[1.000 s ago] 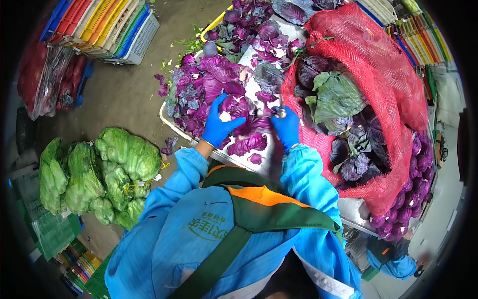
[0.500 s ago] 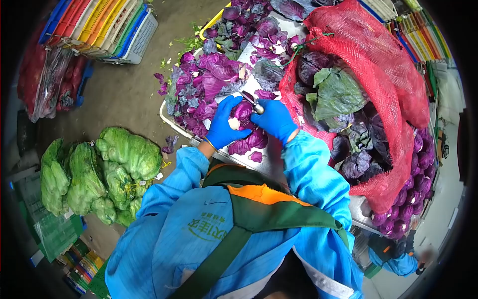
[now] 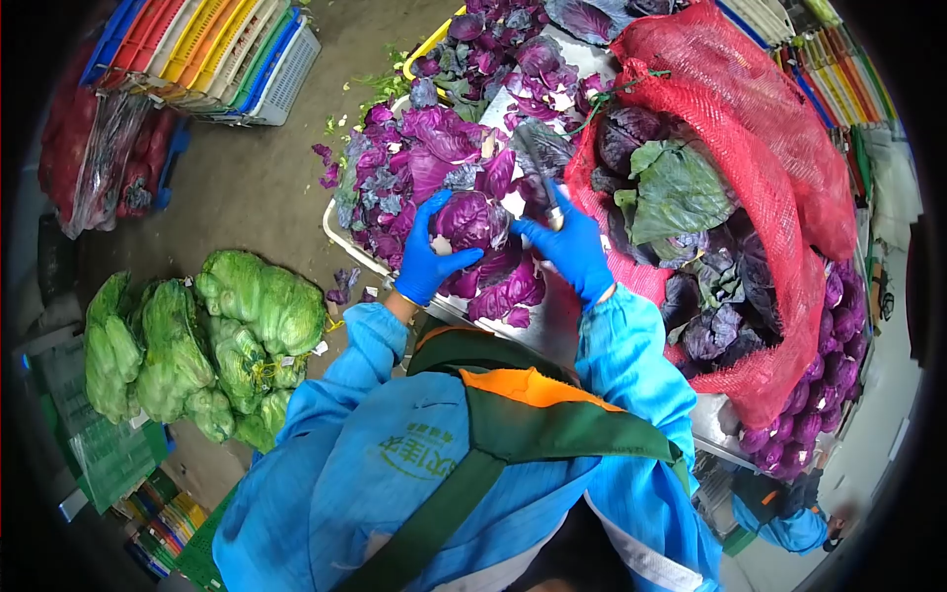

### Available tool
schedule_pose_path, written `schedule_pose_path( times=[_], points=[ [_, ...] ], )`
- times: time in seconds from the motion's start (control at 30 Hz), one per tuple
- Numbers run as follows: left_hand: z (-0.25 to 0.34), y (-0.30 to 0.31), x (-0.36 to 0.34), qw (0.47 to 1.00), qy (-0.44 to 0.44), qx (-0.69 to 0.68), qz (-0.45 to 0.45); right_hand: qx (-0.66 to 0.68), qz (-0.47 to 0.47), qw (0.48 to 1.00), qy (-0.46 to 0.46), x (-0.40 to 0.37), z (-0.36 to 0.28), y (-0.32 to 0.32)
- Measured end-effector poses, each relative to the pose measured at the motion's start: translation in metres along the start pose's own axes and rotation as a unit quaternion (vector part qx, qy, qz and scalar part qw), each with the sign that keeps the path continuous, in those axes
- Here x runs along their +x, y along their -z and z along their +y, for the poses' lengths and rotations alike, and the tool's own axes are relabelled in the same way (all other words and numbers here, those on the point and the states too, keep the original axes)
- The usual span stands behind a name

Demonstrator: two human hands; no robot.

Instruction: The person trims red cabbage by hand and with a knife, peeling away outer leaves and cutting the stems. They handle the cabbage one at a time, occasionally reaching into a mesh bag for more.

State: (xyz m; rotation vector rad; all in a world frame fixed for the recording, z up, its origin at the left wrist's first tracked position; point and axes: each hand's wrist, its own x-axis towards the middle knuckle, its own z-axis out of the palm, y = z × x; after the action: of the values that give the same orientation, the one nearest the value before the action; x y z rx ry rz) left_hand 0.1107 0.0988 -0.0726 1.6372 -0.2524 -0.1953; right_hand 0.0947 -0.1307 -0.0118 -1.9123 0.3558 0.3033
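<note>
A round purple cabbage (image 3: 470,220) sits between my two blue-gloved hands. My left hand (image 3: 430,254) curves round its left side, the thumb below it. On the right, my right hand (image 3: 572,247) grips a knife (image 3: 554,202), whose blade points up and away and is blurred. The fingertips of that hand come close to the cabbage's right side. Loose purple leaves (image 3: 508,286) lie below the cabbage, on the metal table (image 3: 552,331). A heap of trimmed leaves (image 3: 404,158) fills the light tray at the left.
On the right, an open red mesh sack (image 3: 789,187) holds dark cabbages, with more purple cabbages (image 3: 829,365) beyond it. Bagged green vegetables (image 3: 232,326) lie at lower left. Stacked crates (image 3: 212,59) stand at upper left. Another person (image 3: 789,523) is at lower right.
My right hand and the knife have moved right, away from the cabbage, and the blade now points up. More of the cabbage shows, and a leaf has come off near its top right.
</note>
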Motion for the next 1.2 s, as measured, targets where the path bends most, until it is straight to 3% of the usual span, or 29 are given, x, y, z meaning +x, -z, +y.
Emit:
schedule_pose_path(
  times=[0.07, 0.17, 0.27, 0.33, 0.47, 0.5, 0.57, 0.6, 0.63, 0.77, 0.8, 0.9, 1.0, 1.07, 1.17, 1.2],
  points=[
    [0.002, -0.003, 0.002, 1.000, 0.002, 0.014, 0.005, -0.065, 0.000, 0.992, 0.111, -0.007, 0.010, -0.021],
    [0.004, -0.004, 0.005, 1.000, -0.006, 0.021, -0.004, -0.047, -0.009, 0.996, 0.076, -0.004, 0.011, -0.030],
    [0.004, 0.001, 0.005, 1.000, -0.001, 0.018, -0.013, -0.123, 0.031, 0.982, 0.140, -0.001, 0.019, -0.031],
    [0.001, 0.003, 0.005, 1.000, 0.004, -0.001, -0.020, 0.051, 0.048, 0.997, 0.038, 0.002, 0.028, -0.028],
    [0.008, 0.008, 0.000, 0.992, 0.028, -0.118, -0.043, -0.004, 0.195, 0.981, -0.006, 0.019, 0.040, 0.008],
    [0.012, 0.006, 0.000, 0.988, 0.044, -0.150, -0.020, -0.005, 0.193, 0.981, -0.004, 0.019, 0.035, 0.007],
    [0.013, 0.002, -0.004, 0.981, 0.064, -0.184, 0.004, -0.088, 0.249, 0.958, 0.114, 0.004, 0.027, 0.005],
    [0.011, 0.000, -0.001, 0.997, 0.025, -0.074, 0.021, 0.070, 0.098, 0.992, -0.035, -0.014, -0.020, 0.009],
    [0.011, -0.002, 0.002, 0.998, -0.014, 0.039, 0.037, 0.048, 0.099, 0.994, -0.010, -0.012, -0.009, -0.008],
    [0.015, -0.018, 0.002, 0.979, -0.095, 0.165, 0.071, -0.040, 0.098, 0.992, 0.074, -0.015, -0.011, -0.043],
    [0.015, -0.018, 0.001, 0.979, -0.094, 0.165, 0.072, -0.039, 0.097, 0.992, 0.073, -0.013, -0.010, -0.043],
    [0.016, -0.016, 0.000, 0.979, -0.095, 0.164, 0.071, 0.135, 0.055, 0.989, -0.007, -0.006, 0.007, -0.040],
    [0.017, -0.011, 0.002, 0.984, -0.099, 0.141, 0.042, 0.148, 0.077, 0.986, 0.000, 0.000, 0.029, -0.029],
    [0.009, -0.003, 0.001, 0.996, -0.073, 0.047, 0.025, 0.053, 0.132, 0.989, -0.046, 0.008, 0.040, -0.005],
    [0.012, 0.007, 0.004, 0.996, -0.072, 0.050, -0.005, 0.157, 0.102, 0.981, -0.055, 0.002, 0.033, 0.009],
    [0.015, 0.008, 0.003, 0.996, -0.070, 0.049, -0.031, 0.175, 0.057, 0.983, -0.012, -0.002, 0.015, 0.005]
  ],
)
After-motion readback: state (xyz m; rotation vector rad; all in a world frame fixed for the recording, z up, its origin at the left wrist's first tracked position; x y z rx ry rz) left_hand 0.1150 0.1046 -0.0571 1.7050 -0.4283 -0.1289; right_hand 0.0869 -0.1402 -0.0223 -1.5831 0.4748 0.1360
